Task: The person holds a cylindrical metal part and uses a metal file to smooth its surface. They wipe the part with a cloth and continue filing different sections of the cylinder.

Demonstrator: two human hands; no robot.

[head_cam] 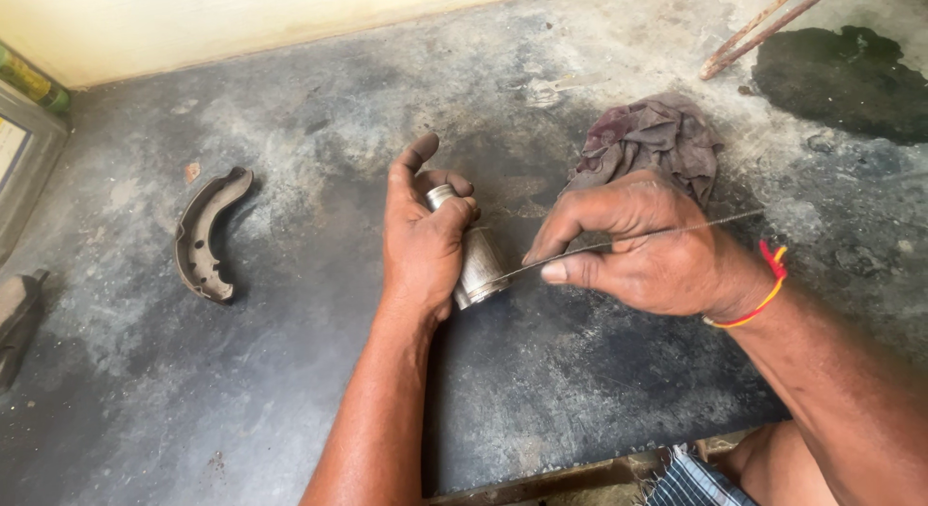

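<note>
Metal cylinder (477, 260) clamped in my left hand (422, 240) | axis tilted, lower end toward near edge | right hand (643, 243) fingers pinched on thin wire (667, 231) entering it | mid-floor (290, 371)

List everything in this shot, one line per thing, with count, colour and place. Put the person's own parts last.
metal cylinder: one, silver-grey, centre, gripped in the left hand
thin wire: one, grey, pinched in the right hand, one end at the cylinder's lower end
rag: one, dull purple-brown, crumpled behind the right hand
brake shoe: one, rusty brown, curved, lying on the left of the floor
metal rods: two, rusty, top right
dark stain: one, black, top right
concrete floor: grey, grimy
left hand: one, wrapped around the cylinder
right hand: one, red and yellow thread at the wrist
</note>
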